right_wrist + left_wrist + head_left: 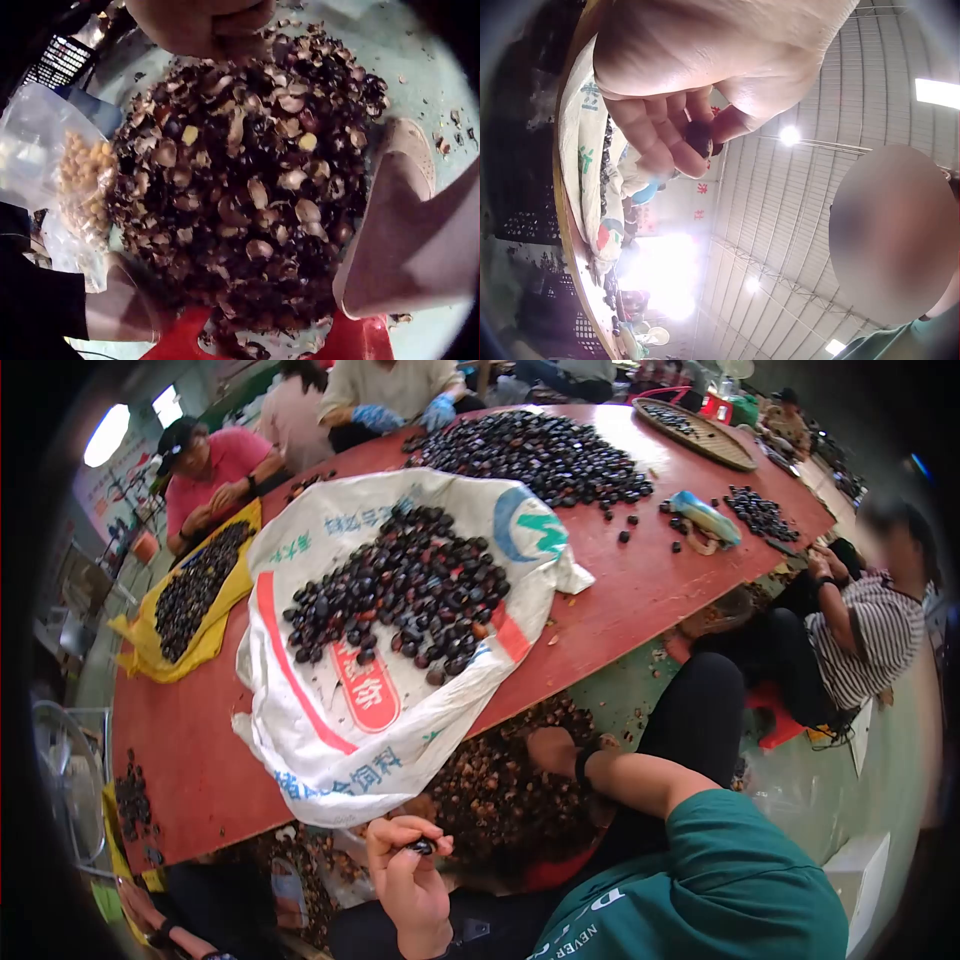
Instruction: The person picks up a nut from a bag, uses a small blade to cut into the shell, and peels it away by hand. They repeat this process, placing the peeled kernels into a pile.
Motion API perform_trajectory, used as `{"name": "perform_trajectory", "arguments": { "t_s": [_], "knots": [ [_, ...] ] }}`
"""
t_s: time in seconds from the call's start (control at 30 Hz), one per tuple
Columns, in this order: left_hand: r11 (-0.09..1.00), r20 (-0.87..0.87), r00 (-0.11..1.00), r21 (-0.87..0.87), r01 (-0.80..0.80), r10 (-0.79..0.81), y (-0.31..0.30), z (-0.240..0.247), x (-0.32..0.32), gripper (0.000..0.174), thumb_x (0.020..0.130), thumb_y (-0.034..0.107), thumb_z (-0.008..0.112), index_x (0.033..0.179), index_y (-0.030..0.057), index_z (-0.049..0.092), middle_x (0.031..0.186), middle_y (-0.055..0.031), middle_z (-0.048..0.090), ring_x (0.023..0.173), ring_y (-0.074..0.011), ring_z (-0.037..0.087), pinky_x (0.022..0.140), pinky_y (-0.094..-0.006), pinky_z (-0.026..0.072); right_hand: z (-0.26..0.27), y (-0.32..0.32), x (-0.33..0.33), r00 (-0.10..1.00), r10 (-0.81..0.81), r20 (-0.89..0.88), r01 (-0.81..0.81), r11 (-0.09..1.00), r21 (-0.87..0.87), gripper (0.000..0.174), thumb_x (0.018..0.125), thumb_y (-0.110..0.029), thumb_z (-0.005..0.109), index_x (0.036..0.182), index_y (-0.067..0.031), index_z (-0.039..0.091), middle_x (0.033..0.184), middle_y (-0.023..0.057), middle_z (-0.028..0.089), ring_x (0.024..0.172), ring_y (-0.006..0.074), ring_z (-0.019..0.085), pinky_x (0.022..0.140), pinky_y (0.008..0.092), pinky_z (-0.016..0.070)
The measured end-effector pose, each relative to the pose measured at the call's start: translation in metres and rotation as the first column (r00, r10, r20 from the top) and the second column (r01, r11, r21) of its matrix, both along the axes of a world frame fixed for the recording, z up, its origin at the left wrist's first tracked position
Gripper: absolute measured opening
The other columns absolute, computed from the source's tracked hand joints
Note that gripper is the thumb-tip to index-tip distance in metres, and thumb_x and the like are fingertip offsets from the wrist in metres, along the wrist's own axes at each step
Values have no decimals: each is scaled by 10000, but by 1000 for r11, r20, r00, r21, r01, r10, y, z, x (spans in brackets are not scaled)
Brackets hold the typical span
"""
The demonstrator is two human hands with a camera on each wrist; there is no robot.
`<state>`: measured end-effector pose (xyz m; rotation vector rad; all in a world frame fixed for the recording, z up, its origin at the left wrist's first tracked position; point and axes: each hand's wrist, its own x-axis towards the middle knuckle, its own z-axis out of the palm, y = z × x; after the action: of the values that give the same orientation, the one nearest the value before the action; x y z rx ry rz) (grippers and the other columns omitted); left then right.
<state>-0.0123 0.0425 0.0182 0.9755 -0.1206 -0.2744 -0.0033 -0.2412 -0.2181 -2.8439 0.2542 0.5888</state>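
Left hand (410, 888): pinches a glossy nut (421, 847) below the table (620, 595)'s near edge; slickness could drop it into the shell pile (247, 187)
Right hand (551, 750): cannot tell its grip

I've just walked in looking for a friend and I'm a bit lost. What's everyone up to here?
The person in the green shirt pinches a dark nut in the left hand. The right hand is over a heap of shell pieces on the floor; whether it holds anything is unclear. More dark nuts lie on a white sack on the red table, with other people around it.
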Motion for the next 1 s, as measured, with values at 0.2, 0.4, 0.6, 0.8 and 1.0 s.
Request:
{"name": "perform_trajectory", "arguments": {
  "t_s": [0.2, 0.4, 0.6, 0.8, 1.0],
  "knots": [
    [1000, -46, 999, 12, -18, 18, -13, 11, -7, 230, 884, 44, 508, 1113, 22, 516, 1005, -149, 613, 800, -171, 614, 789, -303, 568, 47, 14, -5, 997, 74, -24, -68, 982, 174, 190, 820, -130, 641, 953, -30, 735, 945, 208, 727, 928, 390, 705, 786, 483, 566],
    [1000, -102, 995, 8, 12, -11, -29, 11, -8, 221, 912, -5, 576, 1129, 24, 543, 1081, -126, 617, 859, -167, 651, 808, -294, 600, 202, 12, -32, 975, -24, 223, -129, 754, 644, 315, 866, -186, 706, 1154, -106, 605, 948, 146, 703, 877, 310, 700, 763, 405, 543],
    [991, -74, 994, 97, 87, -80, -42, 3, -4, 217, 943, 1, 590, 1157, 31, 572, 1126, -93, 604, 906, -161, 661, 850, -293, 596, 207, -74, -1, 668, -673, 318, 15, 439, 898, 209, 947, -106, 657, 1127, -16, 599, 926, 26, 647, 834, 107, 617, 748, 287, 526],
    [979, -108, 993, 194, 61, -40, -55, -11, 3, 214, 952, -6, 607, 1157, 43, 571, 1115, -66, 611, 979, -127, 637, 875, -292, 594, 168, -126, 12, 375, -647, 664, 143, 748, 648, 377, 933, -210, 684, 1221, 19, 603, 1042, 141, 720, 964, 242, 687, 850, 363, 523],
    [984, -128, 990, 160, 77, -57, -63, -19, 10, 192, 975, 37, 590, 1157, 45, 530, 1118, -105, 633, 921, -162, 684, 858, -277, 592, 241, -68, -16, 672, -560, 484, -65, 607, 792, 304, 934, -189, 649, 1193, -33, 618, 1014, 139, 655, 876, 292, 677, 798, 393, 518]
  ]
}}
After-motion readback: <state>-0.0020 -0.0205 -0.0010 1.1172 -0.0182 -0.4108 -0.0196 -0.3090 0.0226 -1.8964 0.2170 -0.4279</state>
